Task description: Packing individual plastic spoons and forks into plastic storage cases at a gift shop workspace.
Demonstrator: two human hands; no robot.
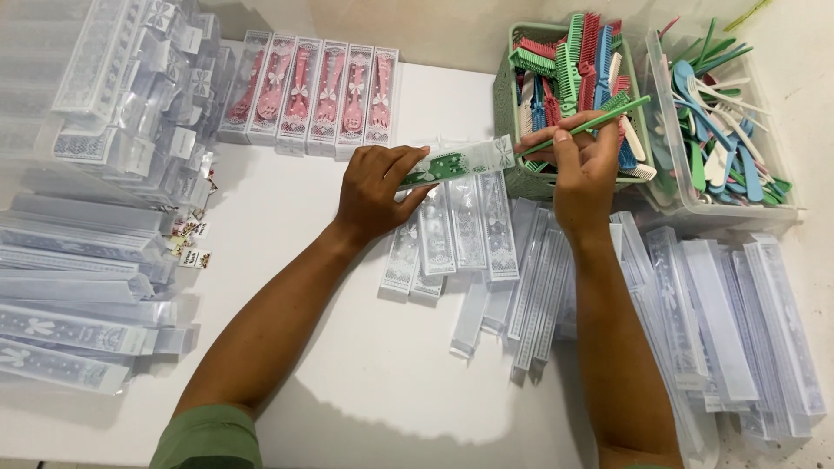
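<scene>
Glossy clear plastic sleeves [78, 252] lie stacked at the left of the white counter [382, 391], beside a row of sleeves holding pink cutlery [313, 91]. The left hand [378, 191] pinches a long lace-printed sleeve with green cutlery [456, 163] above the counter's middle. The right hand [584, 165] has its fingers pressed around a slim green stick [608, 117]. Behind, a green slatted basket [512, 104] holds ridged combs; a clear tub [669, 165] holds plastic spoons.
</scene>
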